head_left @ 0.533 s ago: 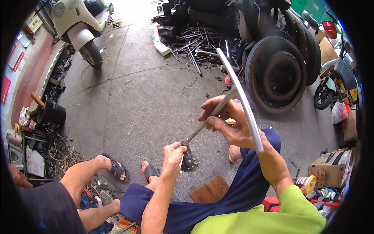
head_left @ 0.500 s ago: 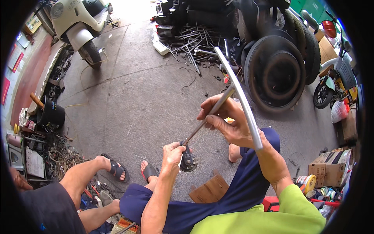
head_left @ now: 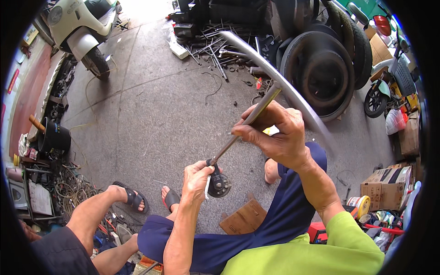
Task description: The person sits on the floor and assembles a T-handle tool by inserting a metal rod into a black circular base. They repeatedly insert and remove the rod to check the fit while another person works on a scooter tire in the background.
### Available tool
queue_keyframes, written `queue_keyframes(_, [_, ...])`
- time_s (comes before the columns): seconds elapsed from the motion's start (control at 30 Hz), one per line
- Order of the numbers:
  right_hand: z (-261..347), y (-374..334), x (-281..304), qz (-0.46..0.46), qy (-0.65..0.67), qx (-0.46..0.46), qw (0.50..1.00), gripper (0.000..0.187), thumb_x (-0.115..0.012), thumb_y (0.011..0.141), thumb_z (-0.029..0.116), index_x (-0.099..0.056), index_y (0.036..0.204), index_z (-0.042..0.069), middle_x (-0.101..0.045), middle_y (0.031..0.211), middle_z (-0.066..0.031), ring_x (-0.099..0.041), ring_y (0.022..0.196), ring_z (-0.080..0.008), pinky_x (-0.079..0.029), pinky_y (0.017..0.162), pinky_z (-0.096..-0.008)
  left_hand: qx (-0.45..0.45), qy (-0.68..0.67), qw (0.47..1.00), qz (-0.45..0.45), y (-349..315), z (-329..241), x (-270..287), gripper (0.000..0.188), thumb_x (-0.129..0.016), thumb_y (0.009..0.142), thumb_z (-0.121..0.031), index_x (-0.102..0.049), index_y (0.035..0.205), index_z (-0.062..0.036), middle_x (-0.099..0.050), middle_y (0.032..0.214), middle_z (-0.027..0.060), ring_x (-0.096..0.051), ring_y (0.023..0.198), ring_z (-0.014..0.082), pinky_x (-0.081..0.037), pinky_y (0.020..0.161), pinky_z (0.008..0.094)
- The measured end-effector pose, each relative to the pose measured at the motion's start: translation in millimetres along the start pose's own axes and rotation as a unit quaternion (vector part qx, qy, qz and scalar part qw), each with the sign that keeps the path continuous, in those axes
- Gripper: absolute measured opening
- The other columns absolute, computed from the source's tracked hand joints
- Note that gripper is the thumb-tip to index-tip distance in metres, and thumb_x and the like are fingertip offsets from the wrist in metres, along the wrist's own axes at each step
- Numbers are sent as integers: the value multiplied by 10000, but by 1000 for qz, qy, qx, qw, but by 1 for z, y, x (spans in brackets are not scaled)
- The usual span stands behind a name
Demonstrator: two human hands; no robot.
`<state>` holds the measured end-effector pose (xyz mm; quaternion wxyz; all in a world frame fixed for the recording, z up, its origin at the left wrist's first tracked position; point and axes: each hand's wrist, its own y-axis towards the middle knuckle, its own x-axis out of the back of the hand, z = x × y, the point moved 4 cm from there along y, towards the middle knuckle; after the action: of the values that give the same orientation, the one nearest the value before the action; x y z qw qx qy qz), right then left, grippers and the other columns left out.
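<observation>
A T-handle wrench (head_left: 247, 121) slants across the middle, its long silver crossbar at the top blurred by motion. My right hand (head_left: 277, 133) is closed round the shaft, thumb on one side and fingers on the other. The shaft's lower end meets a black round metal part (head_left: 220, 185) with a short arm. My left hand (head_left: 197, 179) pinches that part by its arm, right where the shaft meets it. A thin pale metal piece (head_left: 207, 188) sticks out below my left fingers; its kind is unclear. How the shaft tip seats is hidden.
Tires (head_left: 321, 78) stand at the far right, beside a pile of metal rods (head_left: 217, 50). A scooter (head_left: 85, 41) is at the far left, and a black bucket (head_left: 55, 137) stands nearer. A piece of cardboard (head_left: 243, 217) lies by my feet. Another person's leg (head_left: 96, 206) is close on the left.
The wrench's crossbar has swung and is now smeared by motion. My right fingers have shifted on the shaft. My left hand keeps its pinch on the black part, tilted slightly differently.
</observation>
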<state>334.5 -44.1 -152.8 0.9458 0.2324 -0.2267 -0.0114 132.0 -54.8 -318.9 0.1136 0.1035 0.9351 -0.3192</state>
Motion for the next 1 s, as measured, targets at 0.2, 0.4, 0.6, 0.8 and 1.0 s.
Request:
queue_keyframes(0.2, [5, 0, -1, -56, -15, 49, 997, 253, -788, 798, 141, -630, 919, -16, -703, 789, -71, -699, 663, -124, -558, 582, -218, 19, -15, 1000, -1, -5, -4, -5, 180, -534, 838, 24, -643, 967, 88, -688, 813, 147, -643, 655, 153, -524, 599, 256])
queue_keyframes(0.4, [1, 2, -9, 70, 132, -49, 988, 348, -627, 913, 88, -499, 1220, -14, -683, 1002, -136, -687, 894, -165, -590, 733, -277, 14, 15, 1000, -16, -1, 2, 1, 180, -533, 840, 21, -647, 965, 85, -691, 812, 150, -637, 669, 154, -514, 620, 258])
queue_keyframes(0.6, [-6, 1, -13, 83, 151, -64, 983, 251, -607, 909, 21, -565, 1152, -28, -688, 1010, -150, -697, 885, -188, -599, 767, -302, 15, 24, 999, -33, -1, 4, 3, 181, -537, 838, 16, -646, 965, 85, -689, 797, 151, -639, 665, 154, -515, 609, 256])
queue_keyframes(0.8, [-3, -2, -14, 17, 66, -14, 998, 254, -759, 791, 29, -619, 993, -37, -709, 814, -102, -713, 774, -169, -604, 703, -282, -8, 26, 999, -27, 3, 8, 5, 186, -530, 833, 19, -642, 966, 87, -688, 803, 150, -648, 657, 154, -524, 602, 257])
queue_keyframes(1.0, [0, 2, -11, -11, 30, 20, 999, 197, -785, 797, 124, -639, 857, 6, -687, 745, -65, -670, 606, -104, -546, 549, -215, -24, 5, 1000, -12, 1, 12, 5, 194, -541, 823, -1, -636, 966, 90, -686, 803, 152, -654, 661, 157, -529, 613, 256])
